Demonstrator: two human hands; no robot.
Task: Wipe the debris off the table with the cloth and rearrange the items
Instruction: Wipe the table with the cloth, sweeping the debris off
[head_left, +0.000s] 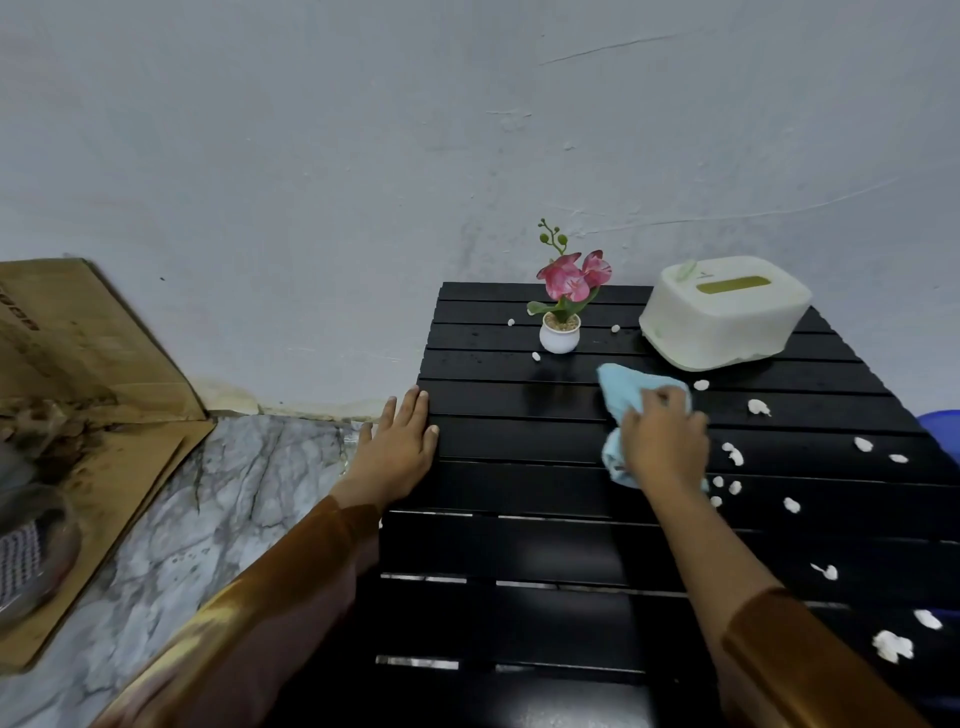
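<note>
- The right hand (665, 441) presses palm-down on a crumpled light-blue cloth (631, 392), fingers curled over it and gripping; the cloth shows past the fingertips on the far side and below the wrist on the near side.
- The left hand (397, 449) lies flat and open on the left edge of the black slatted table (519, 545), holding nothing, and appears to brace the table.
- Both forearms reach in from the near side in shiny brown sleeves (270, 613); the right wrist is angled slightly left.
- The relation that matters: the white scraps of debris (733, 453) lie almost wholly to the right of the right hand, in a loose band running from just beside the cloth down toward the near-right corner. The right hand is much the nearer; the left is well apart from them.
- A few smaller bits (535, 356) sit farther off, around the small white pot of pink artificial orchids (560, 332), far and left of the cloth.
- The cream plastic tissue box (724, 312) stands at the far right, near the cloth but apart from it.
- By my judgement, the next sweep should run rightward or toward the near-right edge, and the pot and box need lifting to clear around them.
</note>
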